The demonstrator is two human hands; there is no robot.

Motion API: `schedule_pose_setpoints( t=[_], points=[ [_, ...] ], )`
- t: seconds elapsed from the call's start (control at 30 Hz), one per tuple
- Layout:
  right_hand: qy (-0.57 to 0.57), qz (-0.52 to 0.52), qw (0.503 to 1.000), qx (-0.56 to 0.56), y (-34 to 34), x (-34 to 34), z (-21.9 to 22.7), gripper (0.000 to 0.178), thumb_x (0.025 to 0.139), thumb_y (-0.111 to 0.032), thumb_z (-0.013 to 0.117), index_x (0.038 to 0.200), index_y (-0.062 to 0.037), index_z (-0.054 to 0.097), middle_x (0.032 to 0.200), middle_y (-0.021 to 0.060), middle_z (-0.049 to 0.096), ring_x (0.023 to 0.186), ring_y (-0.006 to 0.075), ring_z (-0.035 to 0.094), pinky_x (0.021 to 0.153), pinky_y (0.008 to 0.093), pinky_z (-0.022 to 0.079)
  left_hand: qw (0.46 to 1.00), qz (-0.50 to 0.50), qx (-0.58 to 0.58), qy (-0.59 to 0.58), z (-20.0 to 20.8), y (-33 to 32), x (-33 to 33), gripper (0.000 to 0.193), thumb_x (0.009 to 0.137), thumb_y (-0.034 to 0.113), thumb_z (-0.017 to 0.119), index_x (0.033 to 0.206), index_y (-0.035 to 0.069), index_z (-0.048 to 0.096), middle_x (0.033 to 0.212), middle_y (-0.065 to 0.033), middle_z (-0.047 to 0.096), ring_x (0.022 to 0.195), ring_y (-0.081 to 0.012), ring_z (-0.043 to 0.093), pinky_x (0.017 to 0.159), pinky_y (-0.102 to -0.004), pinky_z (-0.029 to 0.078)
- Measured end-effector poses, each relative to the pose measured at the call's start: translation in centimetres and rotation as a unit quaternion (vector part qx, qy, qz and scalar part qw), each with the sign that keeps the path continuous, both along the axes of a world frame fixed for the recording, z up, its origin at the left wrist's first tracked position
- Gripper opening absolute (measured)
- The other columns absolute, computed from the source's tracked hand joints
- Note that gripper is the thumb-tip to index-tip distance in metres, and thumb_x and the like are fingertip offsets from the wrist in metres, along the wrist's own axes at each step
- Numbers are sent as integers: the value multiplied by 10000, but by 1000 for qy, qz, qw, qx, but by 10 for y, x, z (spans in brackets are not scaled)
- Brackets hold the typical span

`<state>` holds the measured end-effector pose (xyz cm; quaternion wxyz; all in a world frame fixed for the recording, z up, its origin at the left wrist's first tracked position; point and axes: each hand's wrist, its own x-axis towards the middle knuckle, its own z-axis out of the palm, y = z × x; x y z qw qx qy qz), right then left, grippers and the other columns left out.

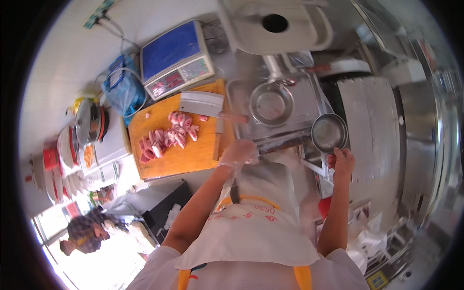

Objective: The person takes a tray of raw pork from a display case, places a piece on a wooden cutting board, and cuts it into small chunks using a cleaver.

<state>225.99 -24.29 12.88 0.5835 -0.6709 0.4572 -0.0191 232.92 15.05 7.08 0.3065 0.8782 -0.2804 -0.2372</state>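
Note:
My right hand point(342, 163) grips the rim of a small round metal bowl point(329, 133), thumb and fingers closed on its near edge, to the right of the sink. My left hand point(240, 152), in a thin clear plastic glove, is by the right edge of the wooden cutting board point(193, 162); its fingers are too blurred to make out. Pieces of raw meat point(169, 135) lie in a loose pile on the board. A cleaver point(200, 102) rests across the board's far right corner, its wooden handle reaching toward the sink. Under the tap sits another metal bowl point(271, 104).
A digital scale point(171, 53) with a blue top stands behind the board, beside a blue plastic bag point(121, 89). The metal sink point(237, 96) lies right of the board. A lidded pot point(89, 121) is at the left. Another person point(87, 232) is at the lower left.

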Motion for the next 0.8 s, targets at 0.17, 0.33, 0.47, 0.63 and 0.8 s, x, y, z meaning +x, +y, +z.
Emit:
schedule_pose_setpoints(
  t=[0.17,0.33,0.47,0.63,0.8],
  points=[
    [17,-74,996,39,5,-117,-16,200,975,-167,708,925,1,610,725,123,699,522,160,622,456,306,493,801,329,-222,449,34,-21,-12,192,1002,212,685,1070,38,731,920,-44,730,757,-125,667,694,-287,545],
    [56,-180,982,16,31,-222,6,193,962,-166,712,895,-11,618,710,111,688,514,163,623,457,307,487,797,241,-205,515,-6,-42,-23,229,982,227,729,1129,52,736,927,-56,742,816,-140,690,750,-291,563],
    [46,-245,968,5,63,-299,23,205,953,-172,700,866,-14,601,685,105,675,505,163,609,443,313,468,846,141,-183,480,26,-95,-38,170,973,184,700,1049,34,726,874,-43,709,732,-117,651,666,-266,533],
    [24,-359,933,15,86,-385,11,185,988,-149,675,920,-10,573,709,129,686,504,153,611,419,291,464,871,56,-101,478,26,-146,-62,210,990,216,680,1038,14,707,889,-56,701,755,-130,660,680,-279,551],
    [12,-336,941,24,60,-398,-15,180,991,-146,676,947,-10,567,720,128,686,507,154,613,426,287,481,893,90,-58,436,24,-129,-88,217,984,217,661,1054,18,711,917,-55,722,768,-131,672,688,-287,565]
  ],
)
